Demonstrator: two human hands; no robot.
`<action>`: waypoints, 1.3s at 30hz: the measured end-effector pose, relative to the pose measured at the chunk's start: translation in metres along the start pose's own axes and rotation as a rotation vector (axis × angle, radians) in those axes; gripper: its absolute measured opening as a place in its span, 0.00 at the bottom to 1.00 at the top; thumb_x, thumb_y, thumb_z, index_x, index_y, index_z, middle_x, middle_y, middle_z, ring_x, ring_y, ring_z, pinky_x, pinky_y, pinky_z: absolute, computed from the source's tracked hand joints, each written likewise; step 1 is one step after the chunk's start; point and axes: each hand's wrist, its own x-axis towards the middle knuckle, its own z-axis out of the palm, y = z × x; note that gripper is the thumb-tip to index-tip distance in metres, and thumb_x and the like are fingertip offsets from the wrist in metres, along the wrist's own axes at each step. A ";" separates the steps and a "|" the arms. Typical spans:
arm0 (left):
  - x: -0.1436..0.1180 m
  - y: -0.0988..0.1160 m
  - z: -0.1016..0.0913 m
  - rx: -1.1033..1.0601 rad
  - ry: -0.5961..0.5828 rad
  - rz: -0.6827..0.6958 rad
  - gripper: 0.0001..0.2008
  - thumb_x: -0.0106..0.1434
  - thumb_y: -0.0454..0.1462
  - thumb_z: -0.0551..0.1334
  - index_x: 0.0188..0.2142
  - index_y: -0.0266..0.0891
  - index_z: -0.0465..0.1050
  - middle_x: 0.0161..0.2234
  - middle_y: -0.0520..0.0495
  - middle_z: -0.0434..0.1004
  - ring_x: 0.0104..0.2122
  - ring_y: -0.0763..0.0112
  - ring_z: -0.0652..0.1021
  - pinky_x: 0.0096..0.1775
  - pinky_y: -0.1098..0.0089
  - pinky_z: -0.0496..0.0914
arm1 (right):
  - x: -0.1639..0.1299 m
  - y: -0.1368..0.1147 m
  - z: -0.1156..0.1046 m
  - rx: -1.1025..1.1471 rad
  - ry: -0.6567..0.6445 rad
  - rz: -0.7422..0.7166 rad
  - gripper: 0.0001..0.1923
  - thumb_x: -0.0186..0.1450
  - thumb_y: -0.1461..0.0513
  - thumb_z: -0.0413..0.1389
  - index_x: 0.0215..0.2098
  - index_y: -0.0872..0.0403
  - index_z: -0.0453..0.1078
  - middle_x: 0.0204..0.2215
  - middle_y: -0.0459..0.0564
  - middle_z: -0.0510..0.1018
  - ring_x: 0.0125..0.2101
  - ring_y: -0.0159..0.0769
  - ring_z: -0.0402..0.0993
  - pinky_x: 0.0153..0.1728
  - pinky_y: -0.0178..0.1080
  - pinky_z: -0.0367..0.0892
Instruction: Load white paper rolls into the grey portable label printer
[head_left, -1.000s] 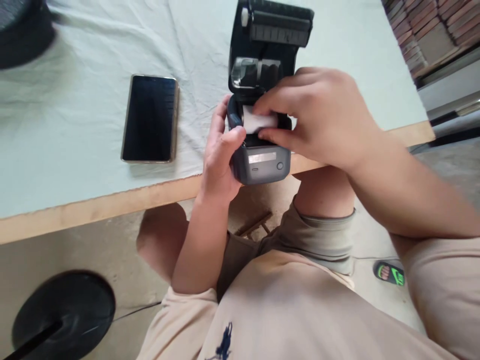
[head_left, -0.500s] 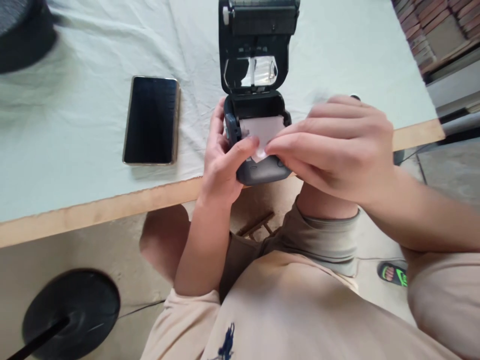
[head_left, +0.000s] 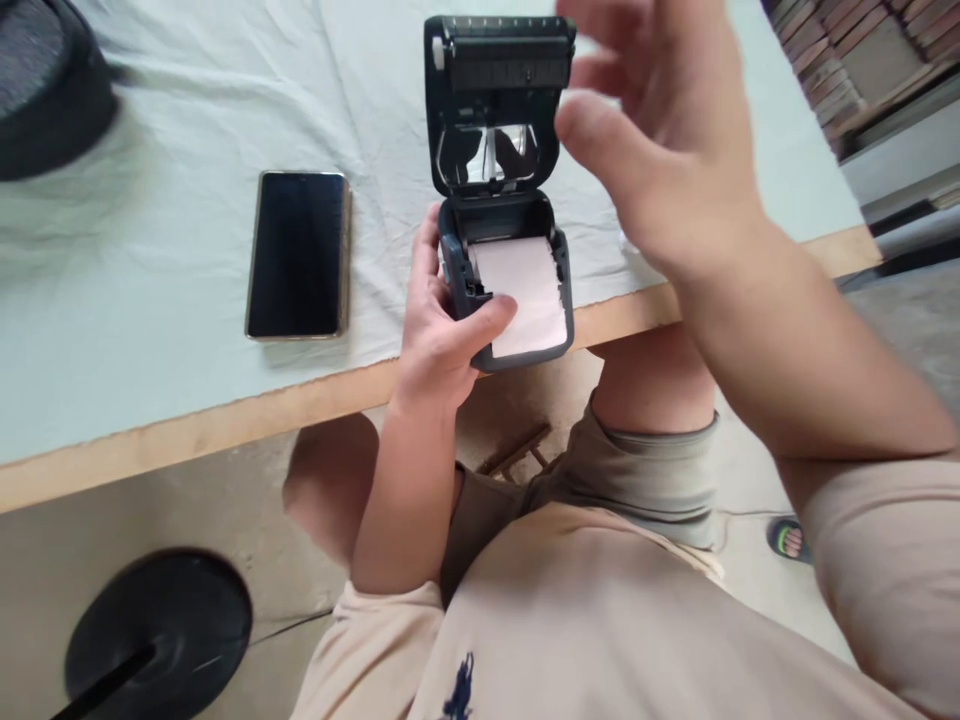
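Observation:
A small dark label printer (head_left: 501, 210) sits at the near edge of the table with its lid (head_left: 496, 100) tipped open away from me. A strip of white paper (head_left: 521, 295) lies pulled out over its front. My left hand (head_left: 442, 325) grips the printer's left side, thumb pressing on the paper's left edge. My right hand (head_left: 664, 140) hovers blurred above and right of the lid, fingers apart, holding nothing.
A black phone (head_left: 300, 255) lies face up left of the printer on the pale green cloth (head_left: 172, 210). A dark round object (head_left: 45, 85) sits at the far left. The wooden table edge (head_left: 225, 425) runs below. A black round stand base (head_left: 161, 630) is on the floor.
My right hand let go of the paper and lifted up toward the lid. The paper now lies drawn out over the printer's front, held by my left thumb.

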 end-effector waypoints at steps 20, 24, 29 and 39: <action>0.005 0.011 0.007 -0.158 -0.026 -0.084 0.15 0.64 0.43 0.57 0.49 0.48 0.74 0.47 0.47 0.82 0.68 0.45 0.73 0.57 0.52 0.76 | -0.020 0.025 0.018 -0.012 -0.329 0.177 0.28 0.67 0.40 0.60 0.57 0.45 0.67 0.49 0.48 0.80 0.47 0.43 0.78 0.52 0.47 0.76; 0.009 0.007 0.007 -0.128 0.032 -0.105 0.07 0.64 0.41 0.58 0.37 0.46 0.74 0.36 0.47 0.82 0.62 0.46 0.78 0.57 0.50 0.77 | -0.040 0.045 0.027 0.137 -0.249 0.177 0.39 0.68 0.30 0.50 0.66 0.42 0.57 0.56 0.49 0.77 0.55 0.43 0.78 0.56 0.47 0.77; 0.011 -0.002 0.007 -0.117 0.037 -0.054 0.10 0.64 0.42 0.65 0.26 0.47 0.71 0.28 0.48 0.80 0.61 0.46 0.78 0.60 0.52 0.77 | -0.050 0.073 0.038 0.105 -0.189 0.181 0.38 0.69 0.31 0.50 0.67 0.41 0.56 0.47 0.46 0.79 0.57 0.43 0.77 0.60 0.47 0.74; 0.007 0.003 0.016 -0.109 0.175 -0.121 0.15 0.69 0.42 0.57 0.50 0.44 0.77 0.46 0.44 0.85 0.68 0.48 0.74 0.63 0.50 0.75 | -0.052 0.085 0.050 0.364 -0.130 0.120 0.42 0.66 0.30 0.53 0.66 0.44 0.55 0.43 0.45 0.80 0.44 0.40 0.82 0.46 0.41 0.77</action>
